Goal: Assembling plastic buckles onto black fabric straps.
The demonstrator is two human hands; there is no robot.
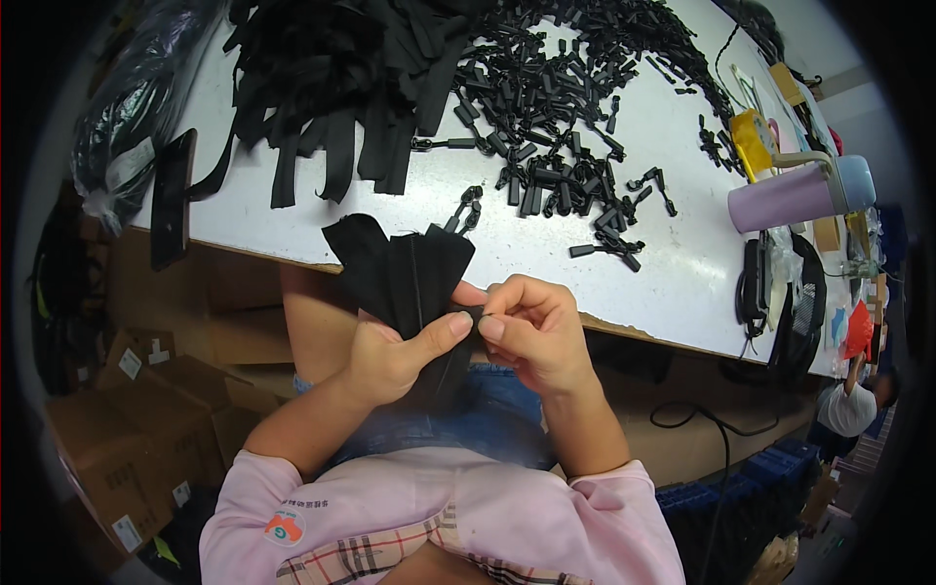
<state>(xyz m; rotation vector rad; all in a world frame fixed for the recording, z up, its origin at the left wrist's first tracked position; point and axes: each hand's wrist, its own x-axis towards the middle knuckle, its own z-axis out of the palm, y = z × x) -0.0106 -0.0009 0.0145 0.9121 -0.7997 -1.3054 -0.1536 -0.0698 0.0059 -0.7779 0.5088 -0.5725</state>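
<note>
I see the white table (292,234) carrying a heap of black zipper strips (331,68) and scattered black sliders (556,107). Just off its near edge, my left hand (390,356) pinches a black zipper strip (400,268) while my right hand (531,331), fingers closed, presses what looks like a slider, mostly hidden, against it. I judge threading underway; next needs precise alignment.

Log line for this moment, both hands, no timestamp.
left hand: holds black zipper strip | right hand: pinches strip at zipper | white table: pile of black strips, loose black pullers
</note>
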